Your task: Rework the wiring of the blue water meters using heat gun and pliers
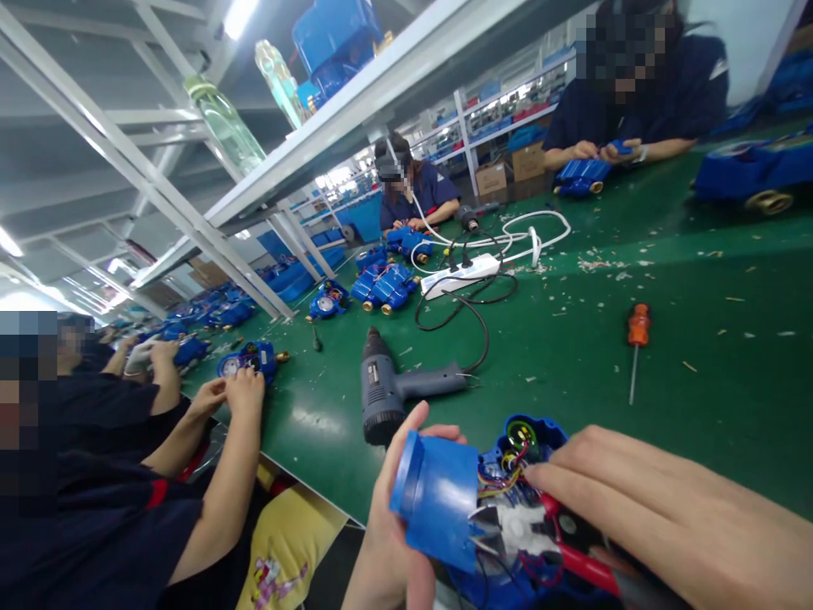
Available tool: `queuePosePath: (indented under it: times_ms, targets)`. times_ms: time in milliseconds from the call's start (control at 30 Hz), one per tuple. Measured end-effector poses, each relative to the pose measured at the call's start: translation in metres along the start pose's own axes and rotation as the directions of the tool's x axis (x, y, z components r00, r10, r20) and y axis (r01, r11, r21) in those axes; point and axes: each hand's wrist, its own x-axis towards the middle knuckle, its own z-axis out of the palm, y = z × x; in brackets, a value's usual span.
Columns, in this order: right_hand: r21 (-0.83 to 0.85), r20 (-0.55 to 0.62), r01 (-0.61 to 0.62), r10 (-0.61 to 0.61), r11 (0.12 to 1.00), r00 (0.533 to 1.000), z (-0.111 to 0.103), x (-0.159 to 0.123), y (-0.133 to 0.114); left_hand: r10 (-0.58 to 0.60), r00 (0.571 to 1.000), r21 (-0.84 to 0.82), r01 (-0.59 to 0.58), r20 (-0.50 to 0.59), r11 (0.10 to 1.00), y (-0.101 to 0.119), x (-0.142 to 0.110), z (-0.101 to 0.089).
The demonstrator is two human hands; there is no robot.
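- Beyond the glossy green tabletop (559,364), brown cardboard boxes (528,161) stand far off, their contents hidden.
- Near, right of centre, the left hand (387,534) has its fingers grasping an open blue plastic housing (441,500) containing thin coloured wires (499,486).
- The right hand (660,508) reaches its fingertips to the wires, above red-handled metal cutters (527,529); whether it grips either, I cannot tell.
- Working well here probably means bracing the housing and keeping blades off neighbouring insulation.

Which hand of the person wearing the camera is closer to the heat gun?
Left. The left hand holds the blue casing, close by the back of the heat gun; the right hand is farther, off to the right, at the wires.
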Motion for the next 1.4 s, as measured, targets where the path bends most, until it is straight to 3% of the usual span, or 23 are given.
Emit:
queuePosePath:
  times_ms: [67,167,300,433,633,1133,1300,1400]
  targets:
    - [-0.077,0.023,0.142,-0.14,0.987,0.99,-0.001,0.008,0.003,0.04,0.995,0.056,-0.045,0.088,0.997,0.0,-0.003,-0.004]
    - [-0.148,0.053,0.195,-0.189,0.97,0.981,-0.003,0.014,0.006,0.033,0.993,0.106,-0.045,0.11,0.993,-0.002,-0.009,-0.005]
    - [-0.165,0.083,0.19,-0.179,0.968,0.98,-0.006,0.013,0.005,0.064,0.994,0.033,-0.067,0.091,0.997,-0.009,-0.016,0.0]
    - [-0.16,0.138,0.188,-0.166,0.969,0.976,-0.009,0.014,0.004,0.094,0.993,0.063,-0.098,0.066,0.993,-0.009,-0.02,0.004]
    - [-0.152,0.198,0.18,-0.148,0.972,0.969,-0.015,0.013,0.005,0.043,0.997,0.017,-0.044,0.065,0.999,0.0,-0.021,0.012]
    - [-0.183,0.152,0.187,-0.16,0.965,0.975,-0.018,0.013,-0.001,0.135,0.985,0.044,-0.14,0.107,0.989,-0.005,-0.02,0.013]
    - [-0.163,0.164,0.115,-0.088,0.98,0.982,-0.018,0.012,-0.007,0.216,0.976,-0.004,-0.216,0.031,0.976,-0.007,-0.015,0.02]
    - [-0.151,0.168,0.08,-0.054,0.985,0.984,-0.015,0.007,-0.008,0.197,0.98,-0.002,-0.197,0.011,0.98,-0.002,-0.014,0.025]
